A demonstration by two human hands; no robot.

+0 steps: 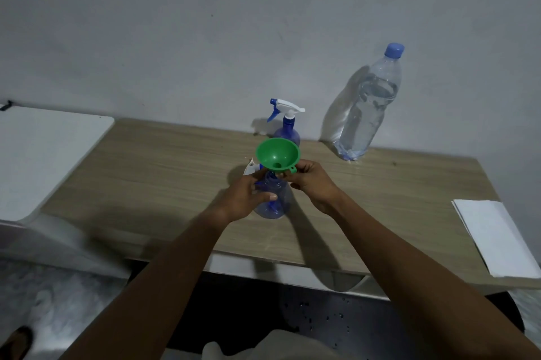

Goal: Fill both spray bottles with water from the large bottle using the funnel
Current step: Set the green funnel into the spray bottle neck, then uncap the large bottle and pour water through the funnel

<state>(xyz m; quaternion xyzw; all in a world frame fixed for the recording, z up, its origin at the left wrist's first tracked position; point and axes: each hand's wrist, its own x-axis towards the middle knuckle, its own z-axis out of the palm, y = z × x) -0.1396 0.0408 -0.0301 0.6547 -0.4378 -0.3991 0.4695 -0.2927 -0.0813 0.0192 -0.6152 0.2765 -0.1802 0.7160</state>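
Forearms reach out from the bottom edge over the front of the wooden table (146,172). Off to the right, near that front edge, lies a folded white paper towel (497,236), likely kept ready for spills.

Both hands meet at the near spray bottle (273,207). The left hand (246,197) wraps fingers and thumb round the bottle's clear blue body, I judge to keep it upright and steady while the neck is loaded. The right hand (314,184) pinches the green funnel (277,153) by the small tab at its rim, with the spout pointing down at the bottle's neck. Whether the spout is already seated inside cannot be told, because fingers cover the joint.

Just behind the left hand lies a white piece (249,168), probably this bottle's trigger head, set aside so that the neck is free.

Farther back, the second spray bottle (288,132) stands with its trigger head on, so its turn has not yet come. By the wall, well to the right, the large bottle (369,116) stands capped and holds water, so by my reading no pouring is under way.
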